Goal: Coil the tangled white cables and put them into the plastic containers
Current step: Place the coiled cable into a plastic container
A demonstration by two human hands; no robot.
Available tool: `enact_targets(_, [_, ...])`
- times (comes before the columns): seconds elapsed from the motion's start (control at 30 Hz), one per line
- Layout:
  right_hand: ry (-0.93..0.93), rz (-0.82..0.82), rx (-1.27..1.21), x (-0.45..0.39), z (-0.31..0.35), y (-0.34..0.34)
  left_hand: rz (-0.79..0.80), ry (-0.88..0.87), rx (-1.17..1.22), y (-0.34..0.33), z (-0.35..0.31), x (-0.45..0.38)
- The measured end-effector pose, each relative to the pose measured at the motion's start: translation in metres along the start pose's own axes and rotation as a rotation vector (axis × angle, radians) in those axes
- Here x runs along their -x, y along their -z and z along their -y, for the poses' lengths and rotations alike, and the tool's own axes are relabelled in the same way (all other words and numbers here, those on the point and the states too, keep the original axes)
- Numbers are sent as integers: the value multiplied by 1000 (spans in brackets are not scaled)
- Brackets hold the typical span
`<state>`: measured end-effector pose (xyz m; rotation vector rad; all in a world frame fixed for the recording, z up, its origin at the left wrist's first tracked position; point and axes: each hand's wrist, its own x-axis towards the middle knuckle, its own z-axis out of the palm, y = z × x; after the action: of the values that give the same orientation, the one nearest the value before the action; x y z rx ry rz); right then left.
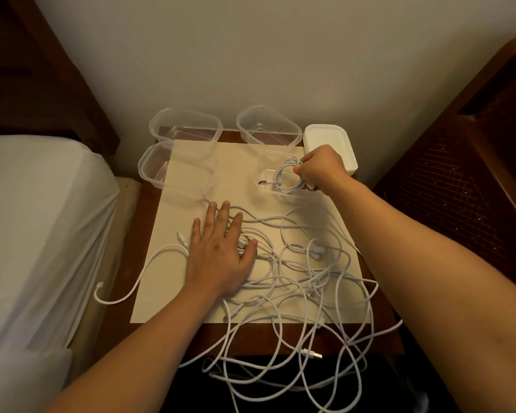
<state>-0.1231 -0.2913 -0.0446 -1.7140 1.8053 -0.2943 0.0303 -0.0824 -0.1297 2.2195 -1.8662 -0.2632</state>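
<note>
My right hand (pixel 319 168), right of centre in the frame, had its fingers curled round a small coiled bundle of white cable (pixel 286 178). I held it low over, or already inside, a clear plastic container (pixel 273 190) that is hard to make out against the cream paper sheet (pixel 233 171); I could not tell whether the coil touched its floor. Gripping the loops together kept them from springing open while they went in.

My left hand (pixel 221 251), centre-left, lay flat with fingers straight and spread, pressing on the tangled white cables (pixel 304 281). It held nothing; my guess is it pinned the mess so it would not drag along.

That tangle covered the lower half of the sheet and spilled over the near edge of the brown wooden table (pixel 382 332), toward the bottom of the frame. One strand ran off left toward the white bedsheet (pixel 42 228).

Three more clear plastic tubs waited at the top of the sheet: two at upper left (pixel 185 126) (pixel 152 168), one at upper centre (pixel 267 126), all apparently without cable. A stack of white lids (pixel 329 141) sat just behind my right hand.

Most of the coiling was not yet done.
</note>
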Motion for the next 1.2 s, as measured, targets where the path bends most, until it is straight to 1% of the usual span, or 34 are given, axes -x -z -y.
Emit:
enact_targets(0.17, [62, -131, 162, 0, 0, -7, -5, 14, 15, 0, -2, 0])
enact_targets(0.27, [141, -177, 278, 2, 1, -10, -11, 21, 20, 1, -1, 1])
enact_targets(0.37, [202, -180, 411, 6, 2, -11, -14, 23, 24, 1, -2, 1])
enact_targets(0.63, [265, -167, 714, 17, 13, -8, -37, 30, 42, 0, -2, 1])
enact_targets(0.7, [270, -158, 710, 19, 14, -10, -41, 31, 44, 0, -2, 1])
enact_targets(0.8, [263, -136, 635, 18, 12, -11, -49, 34, 52, -1, -1, 1])
enact_targets(0.93, [256, -144, 577, 17, 10, -8, -54, 31, 59, -1, -1, 1])
enact_targets(1.07, [224, -175, 510, 19, 9, -7, -59, 32, 66, -1, 0, 1])
enact_targets(1.2, [227, -255, 339, 36, 4, -9, -70, 35, 77, -1, -1, 1])
